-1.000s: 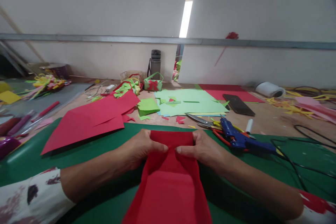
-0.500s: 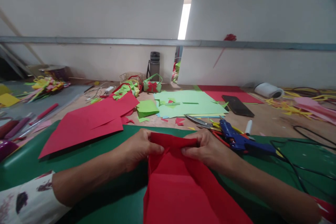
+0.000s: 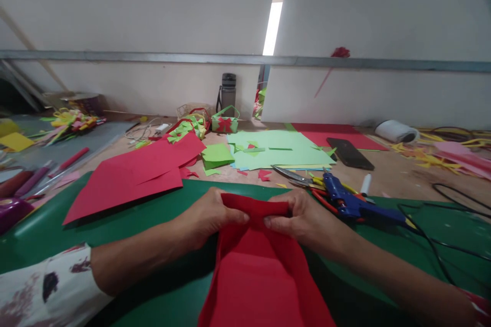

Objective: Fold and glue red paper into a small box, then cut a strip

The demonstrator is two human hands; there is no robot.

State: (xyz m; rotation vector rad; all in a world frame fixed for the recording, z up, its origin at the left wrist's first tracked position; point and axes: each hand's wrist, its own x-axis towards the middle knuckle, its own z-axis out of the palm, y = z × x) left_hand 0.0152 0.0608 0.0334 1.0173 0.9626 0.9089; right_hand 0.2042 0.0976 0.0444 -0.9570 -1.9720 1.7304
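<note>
A folded red paper sheet lies lengthwise on the green mat in front of me. My left hand pinches its far edge from the left, fingers closed on the fold. My right hand pinches the same far edge from the right. The thumbs of both hands nearly meet at the middle of the fold. The sheet's sides stand up slightly, like a trough.
Loose red sheets lie at left. Light green sheets and scissors lie beyond the mat. A blue glue gun with a black cable lies right of my right hand. A black phone, a grey bottle and a small green basket are farther back.
The red sheet's near end has swung slightly back to the left and its far fold is bunched tighter between my hands. Both hands stay pinched on it.
</note>
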